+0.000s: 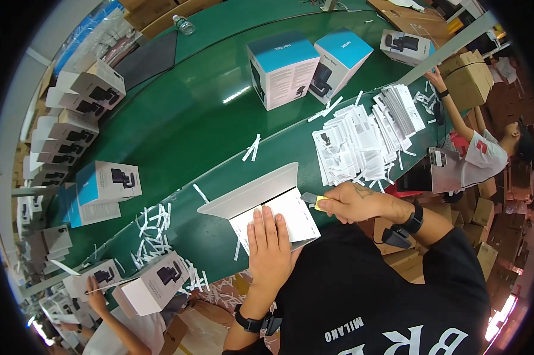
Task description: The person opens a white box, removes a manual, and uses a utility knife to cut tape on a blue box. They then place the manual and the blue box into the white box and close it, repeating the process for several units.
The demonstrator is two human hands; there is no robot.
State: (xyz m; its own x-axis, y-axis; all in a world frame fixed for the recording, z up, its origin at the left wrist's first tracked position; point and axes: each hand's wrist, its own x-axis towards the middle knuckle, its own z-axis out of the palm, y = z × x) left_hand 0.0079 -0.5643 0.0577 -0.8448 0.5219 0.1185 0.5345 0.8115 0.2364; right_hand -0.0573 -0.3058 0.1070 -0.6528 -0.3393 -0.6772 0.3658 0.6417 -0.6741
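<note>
In front of me lies a white carton (299,220) with its long lid flap (252,192) raised on the far side. My left hand (269,239) rests on its white top, fingers stretched out flat, holding nothing. My right hand (353,202) is closed round a small yellow-handled tool (319,202) with a flat grey tip, whose exact kind I cannot make out. That tip is beside the carton's right end. Just beyond the right hand is a spread of printed leaflets (350,142), stacked and overlapping.
Blue-topped boxes (285,65) stand across the green table (208,118); another printed box (118,182) is at left. Paper strips (151,236) litter the near edge. A person's hand (95,290) touches boxes at lower left; another person (486,148) reaches in from the right.
</note>
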